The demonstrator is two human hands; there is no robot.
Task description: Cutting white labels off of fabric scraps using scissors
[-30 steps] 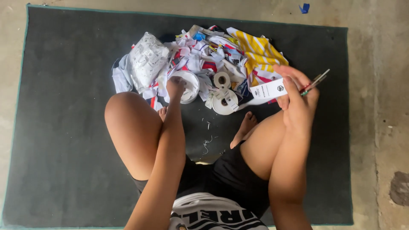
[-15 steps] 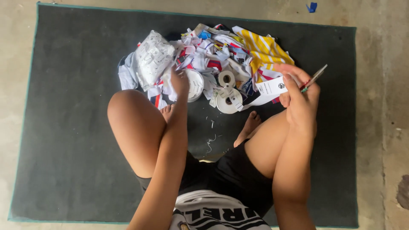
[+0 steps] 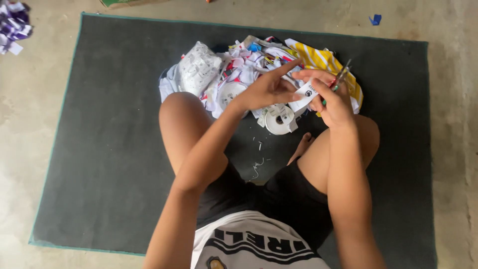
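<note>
A person is sitting cross-legged on a dark grey mat [image 3: 99, 149] that is lying on a bare concrete floor [image 3: 453, 149], and both hands are meeting just above the knees in front of a heap of scraps. The left hand [image 3: 269, 91] is reaching across with its forefinger stretched out straight, and its thumb and other fingers are pinching one end of a white label strip [image 3: 304, 93] bearing a small dark mark. The right hand [image 3: 332, 99] is closing around the other end of that same strip, and it is also gripping a slim pair of scissors [image 3: 341, 77] whose tips are pointing up and away from the body. The strip is hanging in the air between the two hands, over the near edge of the pile of cut labels and paper scraps [image 3: 239, 69]. A white tape roll [image 3: 278, 119] is lying on the mat just below the hands, touching the pile, and a yellow-and-white striped cloth [image 3: 318, 57] is lying at the pile's right side, partly behind the right hand. A clear bag of white pieces [image 3: 199, 69] is sitting at the pile's left. Tiny white clippings [image 3: 258, 167] are lying scattered on the mat between the legs.
</note>
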